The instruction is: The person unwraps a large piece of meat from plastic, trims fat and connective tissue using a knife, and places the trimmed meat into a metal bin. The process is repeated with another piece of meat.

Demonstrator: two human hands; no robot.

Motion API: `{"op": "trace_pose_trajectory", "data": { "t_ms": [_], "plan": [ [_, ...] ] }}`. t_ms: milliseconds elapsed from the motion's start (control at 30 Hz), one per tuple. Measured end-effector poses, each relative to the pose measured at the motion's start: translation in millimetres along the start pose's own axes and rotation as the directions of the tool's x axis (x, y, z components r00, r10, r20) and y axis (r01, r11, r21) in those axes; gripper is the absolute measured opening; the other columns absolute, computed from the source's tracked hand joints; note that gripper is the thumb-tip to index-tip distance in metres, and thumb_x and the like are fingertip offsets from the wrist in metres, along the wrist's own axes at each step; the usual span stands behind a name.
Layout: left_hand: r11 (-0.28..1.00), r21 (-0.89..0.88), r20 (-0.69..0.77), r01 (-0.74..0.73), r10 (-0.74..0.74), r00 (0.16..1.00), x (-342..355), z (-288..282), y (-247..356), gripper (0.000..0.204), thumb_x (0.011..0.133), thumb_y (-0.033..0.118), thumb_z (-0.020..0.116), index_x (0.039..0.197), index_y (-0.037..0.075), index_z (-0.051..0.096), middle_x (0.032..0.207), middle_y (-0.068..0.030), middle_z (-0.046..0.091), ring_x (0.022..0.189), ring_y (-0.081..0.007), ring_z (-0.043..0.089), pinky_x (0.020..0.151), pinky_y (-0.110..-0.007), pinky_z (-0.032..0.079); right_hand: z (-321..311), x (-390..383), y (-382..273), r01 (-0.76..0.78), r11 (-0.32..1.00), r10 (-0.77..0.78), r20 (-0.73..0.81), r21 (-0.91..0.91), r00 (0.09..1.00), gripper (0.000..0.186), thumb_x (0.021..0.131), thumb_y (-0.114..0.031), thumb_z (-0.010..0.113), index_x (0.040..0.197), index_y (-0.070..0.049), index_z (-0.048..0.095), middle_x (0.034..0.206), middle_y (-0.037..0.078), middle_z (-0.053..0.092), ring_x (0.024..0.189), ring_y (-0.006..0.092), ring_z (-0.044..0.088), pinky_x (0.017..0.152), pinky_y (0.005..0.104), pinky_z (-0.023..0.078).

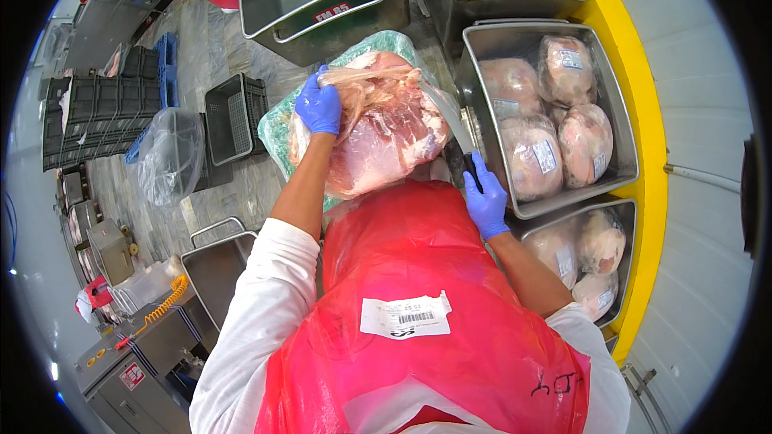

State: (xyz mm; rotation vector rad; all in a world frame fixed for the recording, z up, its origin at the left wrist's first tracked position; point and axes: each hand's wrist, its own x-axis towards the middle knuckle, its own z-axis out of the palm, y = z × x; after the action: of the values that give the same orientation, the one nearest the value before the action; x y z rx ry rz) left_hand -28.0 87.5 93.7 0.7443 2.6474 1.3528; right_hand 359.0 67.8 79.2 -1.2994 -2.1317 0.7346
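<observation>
Occupying the middle of the head view, a large raw meat cut (390,145) is lying on a mottled green-and-white cutting board (281,138), just ahead of the red plastic apron (386,265).

Left hand (320,107), blue-gloved: closing its fingers on one end of a pale, stretched strip (362,75) at the cut's upper left; whether the strip is plastic wrap or membrane, the view is not making clear.

Right hand (486,193), blue-gloved: gripping the black handle of a knife (457,124), whose blade is slanting up and leftward by the cut's right edge.

Handling, by judgement: the cut is looking heavy for one hand, soft, sagging and slippery with moisture. Its thick near side is offering the firmest hold, with a palm spread beneath; the thin strip is seeming likelier to slip or tear. The knife is appearing light and stiff, its handle giving the only safe hold.

Surroundings: to the right, a steel tub (547,28) is holding film-wrapped meat pieces (567,68); to the left, a dark grey crate (229,112) is standing on the floor.
</observation>
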Motion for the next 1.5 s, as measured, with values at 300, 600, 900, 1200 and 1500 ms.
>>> {"op": "trace_pose_trajectory", "data": {
  "t_ms": [300,600,900,1200,1500],
  "plan": [
    [0.997,-0.073,-0.045,0.019,-0.022,0.999,12.4,-1.9,-22.1,0.030,0.095,0.029,0.057,0.100,0.006,0.075,0.091,-0.0237,0.072,0.084,-0.0385,0.071,0.074,-0.044,0.053,38.8,12.0,12.1,-0.285,0.958,0.280,0.253,-0.018,0.926,0.051,0.097,-0.030,0.063,0.145,-0.017,0.054,0.099,0.025,0.071,0.092,0.0412,0.070,0.081,0.0472,0.054],
    [0.885,-0.464,-0.119,0.049,-0.116,0.986,20.7,8.8,-47.0,0.026,0.097,0.016,0.051,0.095,-0.001,0.071,0.086,-0.0149,0.074,0.077,-0.0243,0.071,0.073,-0.037,0.055,-94.2,25.2,-43.1,-0.078,0.996,0.068,0.182,0.048,0.981,0.049,0.093,-0.012,0.068,0.141,-0.011,0.059,0.104,0.019,0.072,0.085,0.0231,0.070,0.079,0.0361,0.055],
    [0.191,-0.960,0.136,0.204,-0.318,0.938,37.2,3.9,-65.4,0.039,0.106,0.035,0.049,0.083,0.006,0.061,0.074,-0.0033,0.060,0.066,-0.0204,0.061,0.065,-0.036,0.055,-139.8,54.6,-127.5,0.155,0.984,-0.131,0.228,-0.090,0.965,0.045,0.092,-0.010,0.069,0.137,-0.008,0.063,0.103,0.018,0.073,0.089,0.0285,0.072,0.078,0.0361,0.054],
    [-0.145,-0.792,0.610,0.593,-0.123,0.783,34.9,-49.1,-64.1,0.052,0.105,0.055,0.037,0.068,0.018,0.042,0.058,0.0004,0.040,0.053,-0.0166,0.039,0.051,-0.034,0.035,-139.6,102.6,-163.1,0.458,0.811,-0.264,0.470,-0.365,0.842,0.037,0.090,-0.023,0.072,0.126,-0.020,0.070,0.085,0.016,0.069,0.077,0.0357,0.068,0.067,0.0446,0.054],
    [-0.158,-0.759,0.627,0.631,0.084,0.775,22.1,-75.2,-73.9,0.051,0.103,0.055,0.043,0.076,0.013,0.056,0.058,0.0003,0.041,0.052,-0.0144,0.038,0.048,-0.032,0.032,-138.8,156.6,-235.3,0.578,0.719,-0.212,0.669,-0.387,0.712,0.026,0.093,-0.029,0.064,0.117,-0.022,0.072,0.093,0.016,0.072,0.082,0.0380,0.069,0.071,0.0497,0.055]
  ]
}}
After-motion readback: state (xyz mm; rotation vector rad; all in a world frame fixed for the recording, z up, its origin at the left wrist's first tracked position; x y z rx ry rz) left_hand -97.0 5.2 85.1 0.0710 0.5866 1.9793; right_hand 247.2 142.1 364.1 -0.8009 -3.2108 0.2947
